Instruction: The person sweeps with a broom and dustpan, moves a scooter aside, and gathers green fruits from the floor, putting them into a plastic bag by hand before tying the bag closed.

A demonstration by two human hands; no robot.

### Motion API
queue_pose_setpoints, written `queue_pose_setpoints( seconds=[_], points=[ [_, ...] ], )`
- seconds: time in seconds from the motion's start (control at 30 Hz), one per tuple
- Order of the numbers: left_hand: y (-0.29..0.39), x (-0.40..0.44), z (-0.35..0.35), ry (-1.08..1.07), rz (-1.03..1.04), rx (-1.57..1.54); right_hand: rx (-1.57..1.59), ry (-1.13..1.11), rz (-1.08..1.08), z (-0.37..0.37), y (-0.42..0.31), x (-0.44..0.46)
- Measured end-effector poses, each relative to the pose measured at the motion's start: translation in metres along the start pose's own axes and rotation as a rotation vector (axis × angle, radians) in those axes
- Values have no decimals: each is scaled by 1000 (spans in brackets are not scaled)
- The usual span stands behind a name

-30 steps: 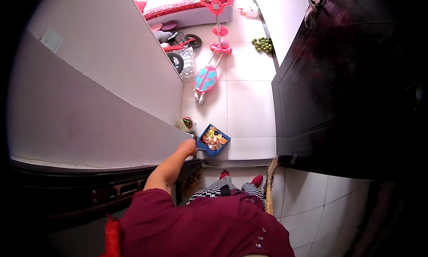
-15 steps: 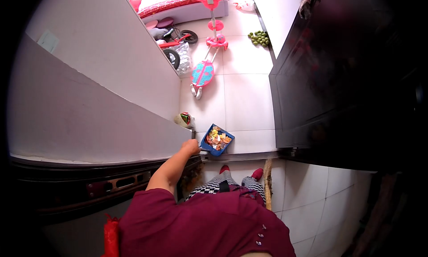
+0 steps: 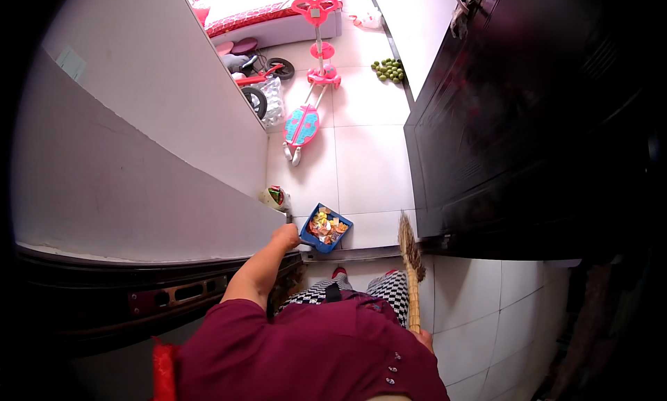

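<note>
My left hand (image 3: 285, 235) is closed around the handle of a blue dustpan (image 3: 324, 247) beside the door frame. Orange, yellow and white scraps (image 3: 326, 225) lie in the pan, which is at the threshold. On my other side, a straw broom (image 3: 413, 293) points forward, its bristly end near the threshold and the dark door. Only part of my right hand (image 3: 425, 340) shows beside my body, closed on the lower part of the broom; my shirt hides the rest.
A dark open door (image 3: 500, 158) stands on the right and a white wall (image 3: 139, 144) on the left. Ahead are a pink-and-blue scooter (image 3: 301, 125), a red balance bike (image 3: 260, 76), green round fruits (image 3: 388, 70) and a bed (image 3: 278, 29). A small bag (image 3: 274, 197) leans by the wall.
The broom has swung forward and up, its bristly end now showing at the threshold, and my right hand has come into view. The dustpan stays in my left hand; the view has shifted slightly.
</note>
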State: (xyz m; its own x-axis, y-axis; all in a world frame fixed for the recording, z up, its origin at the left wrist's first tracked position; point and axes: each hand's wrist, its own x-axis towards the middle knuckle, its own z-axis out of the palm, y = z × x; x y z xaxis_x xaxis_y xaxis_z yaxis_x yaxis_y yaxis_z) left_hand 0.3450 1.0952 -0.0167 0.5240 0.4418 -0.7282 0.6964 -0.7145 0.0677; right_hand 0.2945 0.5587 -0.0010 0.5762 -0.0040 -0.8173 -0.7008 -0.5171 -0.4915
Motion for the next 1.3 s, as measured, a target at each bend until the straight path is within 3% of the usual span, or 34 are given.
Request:
queue_pose_setpoints(
  seconds=[0.03, 0.23, 0.6, 0.77, 0.93, 1.0, 1.3],
  points=[
    [0, -1, -2, 0, -2, 0, 106, 1, -8, 4, -31, -14],
    [1, -4, -8, -28, -20, 51, 352, -61, 15, -1, -64, 24],
    [-4, 14, -8, -125, -63, -4, 150, -191, 124, -23, -174, 127],
    [-5, 4, -55, -83, -64, -64, -10, -196, 219, -47, -236, 170],
    [24, 12, -128, -94, -82, -62, -367, -187, 116, -75, -352, 152],
    [39, 17, -148, -129, -121, -90, -368, -203, 182, -88, -395, 146],
    [83, 52, -144, -133, -204, -213, -288, -212, 362, -95, -426, 172]
  ],
)
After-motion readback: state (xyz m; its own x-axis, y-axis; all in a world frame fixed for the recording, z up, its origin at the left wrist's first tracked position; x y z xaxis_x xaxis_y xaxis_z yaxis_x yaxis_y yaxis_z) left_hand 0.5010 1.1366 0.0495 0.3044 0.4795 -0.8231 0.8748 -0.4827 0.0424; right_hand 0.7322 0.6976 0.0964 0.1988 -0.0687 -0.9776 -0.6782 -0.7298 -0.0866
